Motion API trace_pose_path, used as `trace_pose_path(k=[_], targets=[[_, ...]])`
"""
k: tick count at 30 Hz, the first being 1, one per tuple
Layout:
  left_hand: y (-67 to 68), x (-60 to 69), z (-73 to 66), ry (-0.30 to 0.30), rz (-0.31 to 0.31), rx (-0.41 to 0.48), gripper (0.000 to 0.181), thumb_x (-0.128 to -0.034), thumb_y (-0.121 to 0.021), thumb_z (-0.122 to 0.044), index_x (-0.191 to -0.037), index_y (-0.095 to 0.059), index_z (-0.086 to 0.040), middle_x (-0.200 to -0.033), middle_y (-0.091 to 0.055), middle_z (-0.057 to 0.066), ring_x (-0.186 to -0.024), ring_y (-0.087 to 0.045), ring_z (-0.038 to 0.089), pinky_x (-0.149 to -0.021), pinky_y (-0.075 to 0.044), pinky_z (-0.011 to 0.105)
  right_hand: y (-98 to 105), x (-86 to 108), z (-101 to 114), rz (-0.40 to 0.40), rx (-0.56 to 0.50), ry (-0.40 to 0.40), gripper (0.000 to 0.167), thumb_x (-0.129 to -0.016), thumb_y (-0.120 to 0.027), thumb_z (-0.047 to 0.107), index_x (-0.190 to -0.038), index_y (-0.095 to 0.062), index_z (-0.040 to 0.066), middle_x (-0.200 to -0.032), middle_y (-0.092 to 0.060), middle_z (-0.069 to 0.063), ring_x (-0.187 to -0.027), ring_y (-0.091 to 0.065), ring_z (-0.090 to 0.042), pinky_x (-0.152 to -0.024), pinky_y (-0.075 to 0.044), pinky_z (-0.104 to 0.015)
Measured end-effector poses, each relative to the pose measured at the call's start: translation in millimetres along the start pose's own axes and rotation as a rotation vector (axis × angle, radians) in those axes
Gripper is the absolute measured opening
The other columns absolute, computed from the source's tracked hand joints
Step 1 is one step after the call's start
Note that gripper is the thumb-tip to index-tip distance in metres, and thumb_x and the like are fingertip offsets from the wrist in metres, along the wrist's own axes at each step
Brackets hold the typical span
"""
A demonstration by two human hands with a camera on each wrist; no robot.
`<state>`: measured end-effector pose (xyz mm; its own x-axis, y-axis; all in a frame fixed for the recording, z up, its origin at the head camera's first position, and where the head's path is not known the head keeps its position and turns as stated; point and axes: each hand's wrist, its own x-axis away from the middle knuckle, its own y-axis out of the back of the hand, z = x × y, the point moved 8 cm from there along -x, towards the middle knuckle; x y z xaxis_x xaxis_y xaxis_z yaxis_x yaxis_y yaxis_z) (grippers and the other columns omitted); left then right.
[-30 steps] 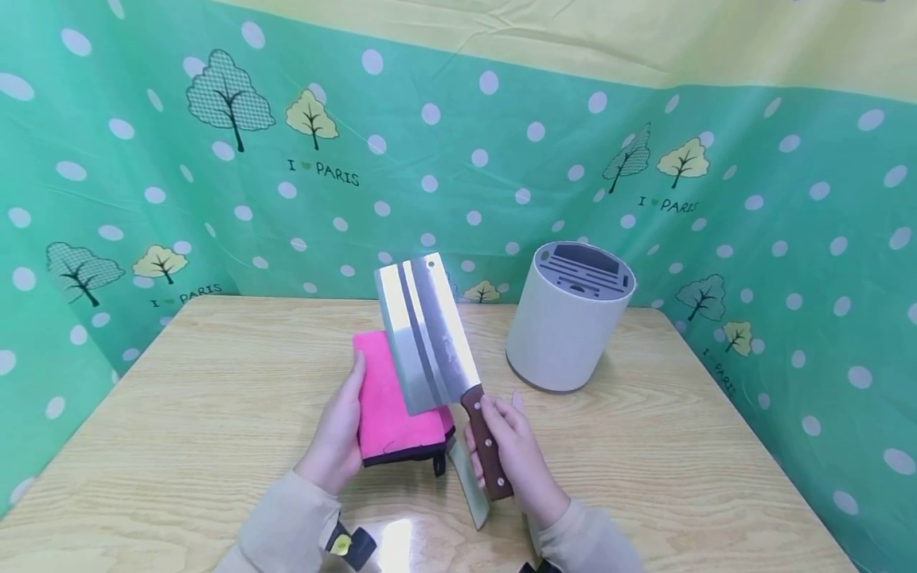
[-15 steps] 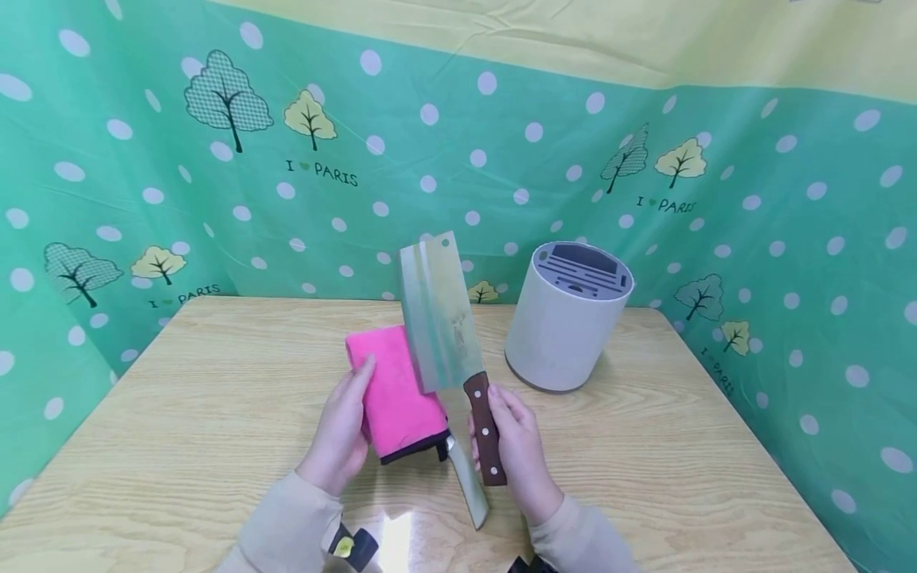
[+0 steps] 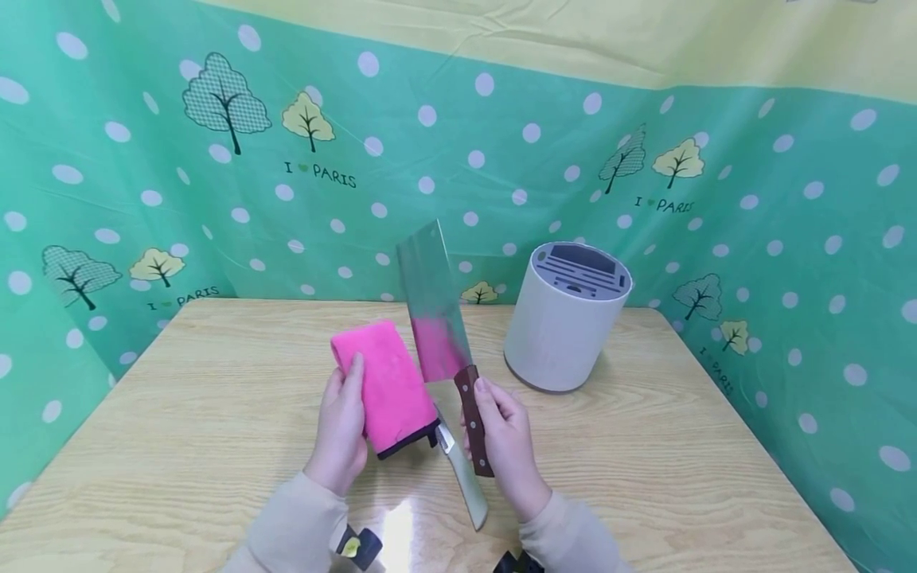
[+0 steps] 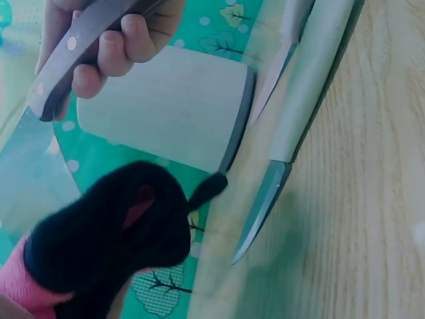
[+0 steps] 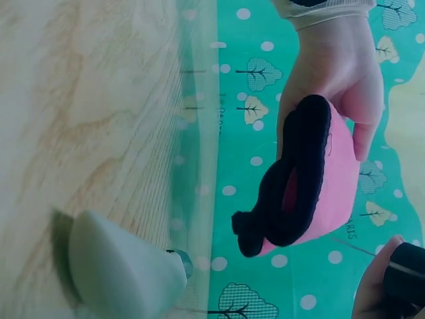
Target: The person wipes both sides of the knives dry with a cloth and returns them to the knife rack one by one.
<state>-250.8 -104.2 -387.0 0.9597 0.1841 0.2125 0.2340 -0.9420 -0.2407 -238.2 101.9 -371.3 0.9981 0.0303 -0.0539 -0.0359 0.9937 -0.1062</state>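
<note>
A folded pink cloth (image 3: 390,390) with a dark edge is gripped by my left hand (image 3: 340,430), thumb on top, above the table. To its right, my right hand (image 3: 507,446) holds a cleaver by its brown riveted handle (image 3: 473,422); the wide blade (image 3: 435,306) points up and away, beside the cloth, with pink showing on its lower part. Below them a knife with a pale green handle (image 3: 467,485) lies on the table. In the left wrist view, that knife (image 4: 299,100) lies near a second pale-handled one (image 4: 294,20).
A white round knife block (image 3: 566,326) with slots in its top stands at the back right of the wooden table (image 3: 215,382). A green dotted curtain (image 3: 401,103) hangs behind and at both sides.
The cleaver has tilted so its face turned, and my right hand has shifted slightly left. My left hand has tilted the cloth and moved it a little left, away from the blade.
</note>
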Motion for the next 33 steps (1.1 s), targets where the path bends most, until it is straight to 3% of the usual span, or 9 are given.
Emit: trace_pose_path(k=[5, 11, 16, 23, 33], targets=[[-3.2, 4.9, -6.6, -0.038, -0.037, -0.026, 0.060, -0.1001, -0.040, -0.059, -0.142, -0.035, -0.017, -0.124, -0.050, 0.001, -0.107, -0.054, 0.015, -0.090, -0.049, 0.029, 0.2, -2.1, -0.7, -0.052, 0.018, 0.008, 0.037, -0.104, -0.051, 0.028, -0.115, -0.066, -0.003, -0.069, -0.058, -0.003, -0.047, -0.052, -0.011, -0.044, -0.049, -0.025], [-23.9, 16.6, -5.3, -0.070, 0.041, -0.074, 0.060, -0.1000, -0.045, -0.056, -0.142, -0.036, -0.015, -0.120, -0.056, 0.007, -0.099, -0.059, 0.017, -0.082, -0.051, 0.032, -2.1, -5.4, -5.5, -0.099, 0.023, 0.000, 0.037, -0.103, -0.053, 0.032, -0.123, -0.067, 0.003, -0.070, -0.058, -0.006, -0.046, -0.053, -0.011, -0.043, -0.049, -0.025], [-37.6, 23.0, -3.8, -0.110, 0.090, -0.100, 0.054, -0.1016, -0.047, -0.049, -0.141, -0.039, -0.013, -0.123, -0.058, 0.013, -0.100, -0.062, 0.020, -0.083, -0.055, 0.035, -6.6, -6.1, -7.8, -0.100, 0.000, 0.016, 0.037, -0.102, -0.054, 0.031, -0.125, -0.066, 0.004, -0.071, -0.056, -0.002, -0.049, -0.051, -0.009, -0.046, -0.048, -0.021], [-49.9, 37.8, -11.8, -0.243, 0.137, -0.180, 0.054, -0.1022, -0.054, -0.034, -0.146, -0.036, -0.009, -0.128, -0.061, 0.020, -0.103, -0.066, 0.027, -0.083, -0.059, 0.040, -10.4, -5.8, -11.1, -0.103, 0.055, 0.039, 0.038, -0.103, -0.052, 0.030, -0.130, -0.063, 0.005, -0.086, -0.064, -0.003, -0.067, -0.057, -0.007, -0.058, -0.052, -0.022], [-63.2, 52.4, -10.9, -0.436, 0.139, -0.339, 0.055, -0.0965, -0.065, -0.022, -0.145, -0.044, -0.006, -0.122, -0.066, 0.024, -0.089, -0.073, 0.025, -0.066, -0.061, 0.026, -6.9, -8.0, -12.4, -0.160, 0.110, 0.096, 0.031, -0.103, -0.053, 0.025, -0.121, -0.066, 0.003, -0.093, -0.069, -0.011, -0.075, -0.062, -0.007, -0.066, -0.055, -0.022]])
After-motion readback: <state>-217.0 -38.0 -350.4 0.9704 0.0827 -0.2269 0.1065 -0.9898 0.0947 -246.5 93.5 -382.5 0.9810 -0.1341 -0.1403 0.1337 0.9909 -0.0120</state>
